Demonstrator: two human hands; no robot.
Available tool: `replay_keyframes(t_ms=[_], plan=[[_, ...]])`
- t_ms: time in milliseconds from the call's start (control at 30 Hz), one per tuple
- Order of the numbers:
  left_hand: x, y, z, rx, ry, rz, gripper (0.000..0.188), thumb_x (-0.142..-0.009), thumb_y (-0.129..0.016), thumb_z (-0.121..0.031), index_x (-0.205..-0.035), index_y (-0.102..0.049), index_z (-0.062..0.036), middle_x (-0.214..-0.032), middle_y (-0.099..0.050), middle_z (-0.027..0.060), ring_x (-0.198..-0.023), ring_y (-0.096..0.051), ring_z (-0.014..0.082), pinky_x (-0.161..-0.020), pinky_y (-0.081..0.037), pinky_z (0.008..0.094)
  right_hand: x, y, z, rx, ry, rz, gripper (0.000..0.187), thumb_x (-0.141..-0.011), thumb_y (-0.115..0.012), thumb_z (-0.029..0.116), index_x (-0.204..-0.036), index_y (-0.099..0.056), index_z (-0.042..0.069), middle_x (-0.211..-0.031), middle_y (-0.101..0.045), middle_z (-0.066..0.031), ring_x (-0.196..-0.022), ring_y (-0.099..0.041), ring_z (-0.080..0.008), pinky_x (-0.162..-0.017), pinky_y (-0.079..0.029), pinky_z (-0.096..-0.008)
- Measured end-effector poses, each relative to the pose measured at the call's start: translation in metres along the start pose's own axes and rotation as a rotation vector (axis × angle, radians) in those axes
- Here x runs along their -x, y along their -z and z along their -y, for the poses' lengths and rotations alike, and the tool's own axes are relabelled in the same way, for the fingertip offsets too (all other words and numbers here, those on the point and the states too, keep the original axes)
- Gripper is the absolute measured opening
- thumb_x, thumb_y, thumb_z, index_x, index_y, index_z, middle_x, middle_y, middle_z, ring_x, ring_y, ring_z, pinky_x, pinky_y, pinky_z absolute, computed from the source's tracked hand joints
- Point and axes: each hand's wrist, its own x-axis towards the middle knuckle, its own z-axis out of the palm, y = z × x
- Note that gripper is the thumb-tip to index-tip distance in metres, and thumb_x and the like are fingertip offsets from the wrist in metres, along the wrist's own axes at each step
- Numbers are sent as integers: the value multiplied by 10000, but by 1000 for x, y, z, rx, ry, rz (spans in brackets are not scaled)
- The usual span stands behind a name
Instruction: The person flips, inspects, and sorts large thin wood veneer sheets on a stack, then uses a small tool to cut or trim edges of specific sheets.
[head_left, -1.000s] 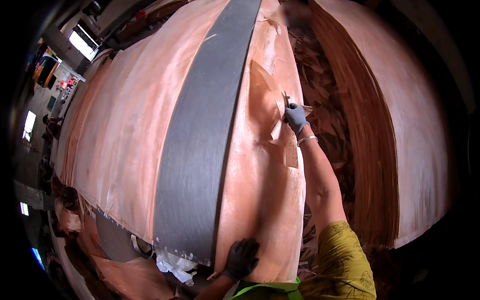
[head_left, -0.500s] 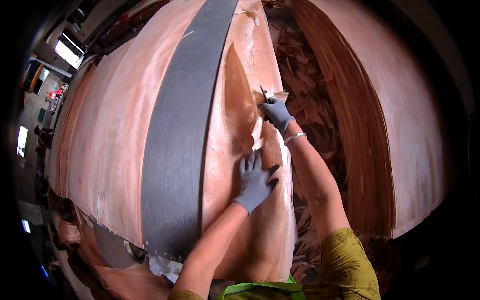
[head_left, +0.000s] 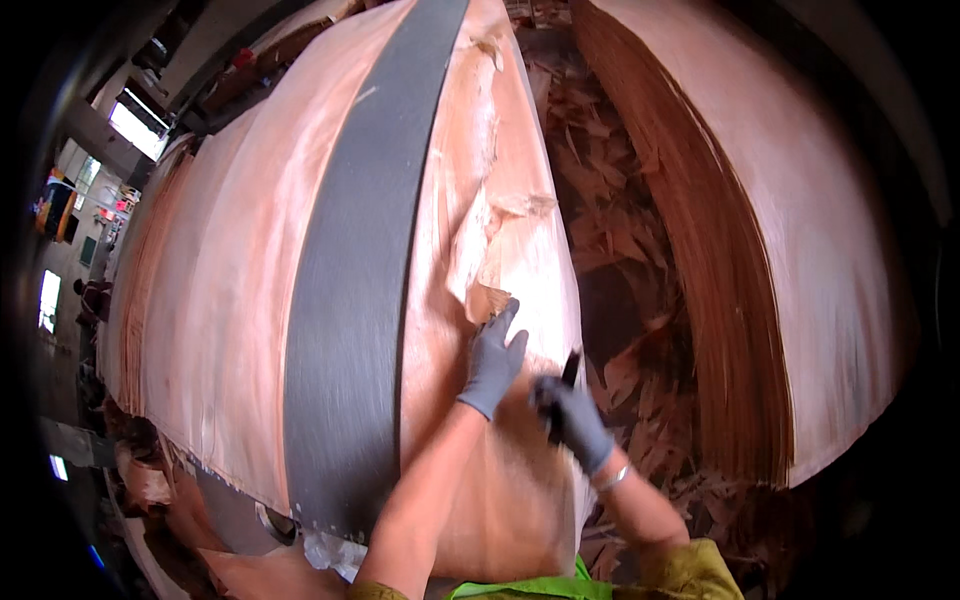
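Thin reddish wood sheet (head_left: 505, 520), torn, lying along the right side of a dark grey counter (head_left: 345, 290). Left hand (head_left: 493, 362): grip spread, thumb apart, fingertips at the torn flap (head_left: 468, 260); right hand (head_left: 578, 418), blurred: grip closed round a dark tool (head_left: 571, 367), near the sheet's right edge. Rightward, wood scraps (head_left: 600, 155), then stacked sheets (head_left: 740, 330).

Dim light, bright window (head_left: 138, 124) at upper left, second bright window (head_left: 49, 300) below it, scrap-littered floor (head_left: 612, 295)
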Motion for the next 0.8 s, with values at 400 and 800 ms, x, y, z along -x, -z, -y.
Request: replay_keyframes(t_ms=[400,800], plan=[[115,-47,-207,-163,-1018,312,220,-746,-523,-192,-872,-616,-37,-1055,-591,166,-1086,-516,312,-960,-367,465,16,0,-60,-194,-132,68,251,-972,-374,201,-1013,-537,15,-935,-666,-132,-561,-498,-133,-551,-428,-216],[391,183,-63,83,477,-49,272,-843,-610,-101,-1087,-551,4,-1000,-592,114,-905,-573,217,-816,-463,316,43,28,-96,-473,-85,115,158,-917,-483,221,-874,-586,108,-644,-548,22,-495,-451,-70,-435,-368,-197]])
